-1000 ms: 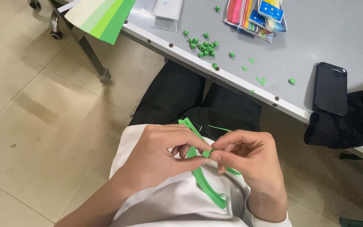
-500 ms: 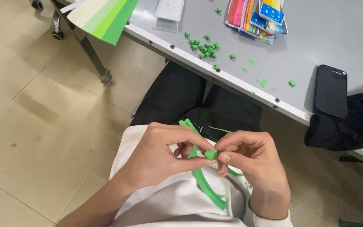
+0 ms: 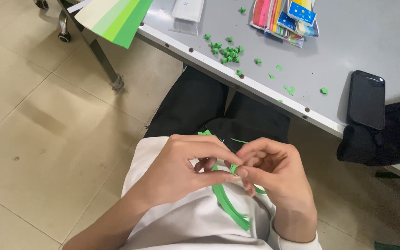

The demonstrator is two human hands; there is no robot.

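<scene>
Over my lap, my left hand [image 3: 188, 166] and my right hand [image 3: 274, 171] meet fingertip to fingertip, both pinching a narrow green paper strip [image 3: 228, 203]. A small folded part of the strip sits between my thumbs and forefingers. The loose end hangs down across my white top. On the grey table [image 3: 371, 41] lie several small green folded paper pieces [image 3: 228, 51], clustered near its front edge.
A black phone [image 3: 366, 99] lies at the table's right edge beside a dark cloth [image 3: 390, 139]. A packet of coloured paper strips [image 3: 285, 21] and a clear packet [image 3: 188, 9] lie further back. Green-shaded sheets [image 3: 114, 16] overhang the table's left corner. A tiled floor lies to my left.
My fingers have shifted slightly on the green strip, working the small fold between them. Both hands stay together over my lap.
</scene>
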